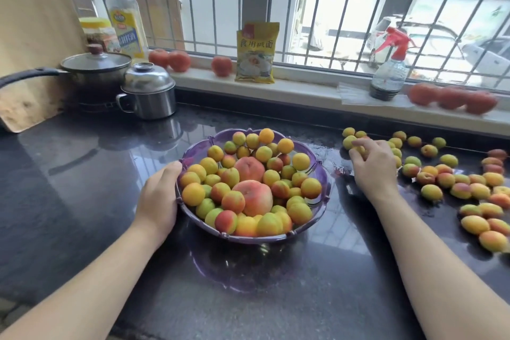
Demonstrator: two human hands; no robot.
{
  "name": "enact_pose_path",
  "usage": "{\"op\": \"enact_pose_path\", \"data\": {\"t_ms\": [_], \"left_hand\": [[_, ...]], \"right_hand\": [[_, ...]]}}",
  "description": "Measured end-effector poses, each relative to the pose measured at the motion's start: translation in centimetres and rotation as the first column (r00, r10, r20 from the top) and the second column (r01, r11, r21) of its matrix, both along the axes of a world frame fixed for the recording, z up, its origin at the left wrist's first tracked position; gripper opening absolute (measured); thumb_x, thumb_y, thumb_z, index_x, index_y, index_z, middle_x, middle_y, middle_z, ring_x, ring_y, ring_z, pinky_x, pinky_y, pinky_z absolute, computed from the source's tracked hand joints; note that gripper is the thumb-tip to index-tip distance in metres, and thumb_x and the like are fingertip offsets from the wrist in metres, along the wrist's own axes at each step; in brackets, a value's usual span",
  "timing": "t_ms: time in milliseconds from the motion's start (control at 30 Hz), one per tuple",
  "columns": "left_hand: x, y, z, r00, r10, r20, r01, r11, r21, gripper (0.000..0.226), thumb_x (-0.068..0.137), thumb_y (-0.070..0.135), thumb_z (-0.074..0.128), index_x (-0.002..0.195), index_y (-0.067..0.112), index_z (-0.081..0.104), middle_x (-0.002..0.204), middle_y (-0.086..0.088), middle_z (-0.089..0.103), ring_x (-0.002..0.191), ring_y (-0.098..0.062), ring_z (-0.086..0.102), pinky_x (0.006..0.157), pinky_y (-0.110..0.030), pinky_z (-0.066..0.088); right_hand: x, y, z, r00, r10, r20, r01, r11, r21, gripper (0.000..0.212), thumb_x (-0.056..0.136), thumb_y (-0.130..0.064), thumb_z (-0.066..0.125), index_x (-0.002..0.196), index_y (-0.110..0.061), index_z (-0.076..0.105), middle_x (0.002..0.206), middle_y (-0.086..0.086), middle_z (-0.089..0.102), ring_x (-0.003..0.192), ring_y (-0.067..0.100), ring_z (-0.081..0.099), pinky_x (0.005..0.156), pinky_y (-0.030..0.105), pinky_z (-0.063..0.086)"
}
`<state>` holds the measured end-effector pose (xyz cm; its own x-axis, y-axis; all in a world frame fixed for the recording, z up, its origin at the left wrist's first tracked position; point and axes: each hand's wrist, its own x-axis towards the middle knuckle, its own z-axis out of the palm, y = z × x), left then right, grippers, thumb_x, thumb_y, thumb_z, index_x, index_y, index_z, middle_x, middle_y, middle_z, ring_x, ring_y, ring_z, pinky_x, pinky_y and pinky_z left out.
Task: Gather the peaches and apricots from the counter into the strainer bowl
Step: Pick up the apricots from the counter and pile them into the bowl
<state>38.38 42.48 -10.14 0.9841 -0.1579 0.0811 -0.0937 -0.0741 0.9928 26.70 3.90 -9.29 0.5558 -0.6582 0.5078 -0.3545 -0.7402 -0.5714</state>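
Bright daylight comes in through the barred window [331, 8] at the far edge of the desk [82, 174]. The dark, polished top shines with pale glare and mirrors the window bars, strongest around the purple bowl [190, 157]. Soft shadows fall toward the near edge under the bowl and forearms. The wide lens bends the window bars and sill at the sides. The tomatoes [452, 98] toward the far right corner look slightly smeared.
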Motion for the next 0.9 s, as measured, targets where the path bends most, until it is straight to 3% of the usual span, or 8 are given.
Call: {"op": "enact_pose_path", "data": {"t_ms": [100, 233, 333, 400, 467, 533, 700, 900], "left_hand": [[-0.4, -0.2, 0.3, 0.999, 0.026, 0.033, -0.026, 1.000, 0.008, 0.047, 0.087, 0.056, 0.046, 0.086, 0.016, 0.070, 0.092, -0.010, 0.076, 0.093, -0.031, 0.065, 0.098, -0.061, 0.051], [-0.6, -0.3, 0.6, 0.999, 0.036, 0.030, -0.038, 0.999, 0.037, 0.040, 0.089, 0.051, 0.043, 0.069, 0.021, 0.062, 0.069, 0.009, 0.066, 0.082, -0.026, 0.056, 0.089, -0.055, 0.049], [-1.1, -0.4, 1.1, 0.998, 0.061, 0.018, -0.062, 0.998, 0.032, 0.045, 0.087, 0.051, 0.043, 0.070, 0.013, 0.061, 0.066, 0.007, 0.065, 0.078, -0.024, 0.055, 0.080, -0.044, 0.048], [-1.3, -0.4, 1.3, 0.997, 0.066, 0.043, -0.068, 0.997, 0.041, 0.049, 0.092, 0.049, 0.046, 0.073, 0.007, 0.062, 0.071, -0.001, 0.067, 0.078, -0.024, 0.055, 0.078, -0.042, 0.047], [-1.2, -0.4, 1.3, 0.996, 0.070, 0.054, -0.074, 0.995, 0.065, 0.047, 0.105, 0.038, 0.050, 0.067, 0.012, 0.061, 0.069, -0.001, 0.065, 0.076, -0.023, 0.053, 0.076, -0.041, 0.045], [-1.0, -0.3, 1.1, 0.995, 0.080, 0.064, -0.085, 0.993, 0.085, 0.052, 0.109, 0.030, 0.050, 0.058, 0.021, 0.057, 0.059, 0.010, 0.059, 0.071, -0.020, 0.050, 0.073, -0.039, 0.044], [-0.8, -0.3, 1.0, 0.996, 0.053, 0.076, -0.059, 0.994, 0.088, 0.042, 0.087, 0.049, 0.042, 0.053, 0.029, 0.057, 0.054, 0.017, 0.057, 0.068, -0.017, 0.049, 0.072, -0.039, 0.043], [-0.8, -0.3, 1.1, 0.995, 0.051, 0.090, -0.061, 0.992, 0.112, 0.041, 0.087, 0.049, 0.040, 0.054, 0.031, 0.057, 0.053, 0.018, 0.057, 0.067, -0.016, 0.048, 0.072, -0.037, 0.044]], "right_hand": [[0.5, 1.5, 2.4, 0.993, 0.109, 0.043, -0.112, 0.992, 0.063, 0.021, 0.095, -0.015, 0.065, 0.114, -0.016, 0.074, 0.118, 0.012, 0.058, 0.098, 0.031, 0.064, 0.094, 0.037, 0.049], [0.9, 5.9, 7.5, 0.932, 0.361, 0.035, -0.362, 0.920, 0.148, 0.018, 0.099, -0.025, 0.063, 0.112, -0.031, 0.072, 0.117, -0.005, 0.059, 0.092, 0.014, 0.067, 0.079, 0.032, 0.055], [1.9, 10.4, 9.7, 0.822, 0.554, -0.132, -0.542, 0.832, 0.119, 0.025, 0.097, -0.023, 0.065, 0.121, -0.032, 0.067, 0.111, -0.012, 0.060, 0.092, 0.004, 0.065, 0.077, 0.020, 0.053], [3.3, 13.0, 9.9, 0.752, 0.609, -0.252, -0.620, 0.784, 0.045, 0.032, 0.096, -0.021, 0.068, 0.125, -0.032, 0.063, 0.109, -0.013, 0.060, 0.092, 0.004, 0.063, 0.076, 0.021, 0.054], [4.8, 14.5, 9.3, 0.717, 0.614, -0.331, -0.664, 0.746, -0.054, 0.026, 0.094, -0.022, 0.070, 0.118, -0.028, 0.067, 0.108, -0.012, 0.060, 0.092, 0.007, 0.061, 0.080, 0.028, 0.055], [5.9, 14.9, 8.7, 0.703, 0.587, -0.402, -0.675, 0.728, -0.119, 0.021, 0.093, -0.023, 0.070, 0.114, -0.027, 0.069, 0.108, -0.012, 0.059, 0.094, 0.009, 0.059, 0.083, 0.034, 0.056], [6.9, 14.8, 7.7, 0.728, 0.531, -0.433, -0.651, 0.733, -0.196, 0.022, 0.096, -0.024, 0.065, 0.118, -0.027, 0.069, 0.115, -0.006, 0.057, 0.097, 0.014, 0.058, 0.085, 0.036, 0.056], [7.2, 15.4, 7.7, 0.692, 0.505, -0.515, -0.683, 0.690, -0.241, 0.022, 0.098, -0.020, 0.063, 0.118, -0.021, 0.071, 0.120, -0.002, 0.057, 0.101, 0.019, 0.060, 0.085, 0.037, 0.056]]}}
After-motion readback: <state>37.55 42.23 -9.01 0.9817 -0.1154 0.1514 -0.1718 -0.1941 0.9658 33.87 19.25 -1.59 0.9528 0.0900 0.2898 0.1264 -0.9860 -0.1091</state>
